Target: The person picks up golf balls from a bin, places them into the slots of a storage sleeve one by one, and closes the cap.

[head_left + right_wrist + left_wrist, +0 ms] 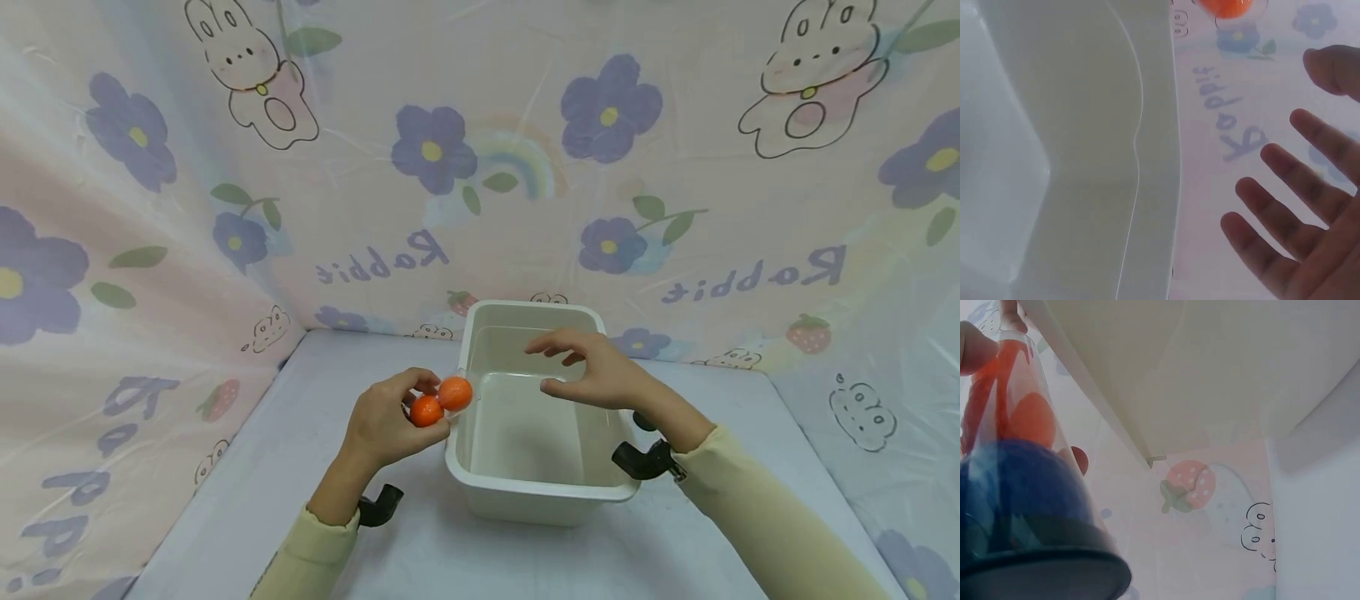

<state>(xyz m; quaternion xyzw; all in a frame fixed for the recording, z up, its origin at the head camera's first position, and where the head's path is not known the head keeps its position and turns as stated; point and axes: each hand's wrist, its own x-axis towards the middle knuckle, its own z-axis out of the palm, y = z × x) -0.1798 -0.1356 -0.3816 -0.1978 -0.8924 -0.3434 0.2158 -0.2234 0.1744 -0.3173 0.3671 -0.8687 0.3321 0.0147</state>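
Observation:
My left hand point(386, 419) grips a clear plastic tube at the left rim of the cream plastic bin point(542, 485). Inside the tube, two bright orange balls point(454, 394) show in the head view. The left wrist view shows the clear tube point(1067, 481) from its other end, with a blue rounded thing point(1022, 487) above a dark round base point(1047, 575). Above the bin's right side hovers my right hand point(600, 372), holding nothing. Its fingers are spread apart in the right wrist view, thumb away from them.
The bin stands on a white table point(405, 542), its inside bare of objects. A curtain point(510, 233) printed with rabbits and purple flowers closes off the back and sides. Black wrist mounts point(647, 460) stick out from both wrists near the bin's rim.

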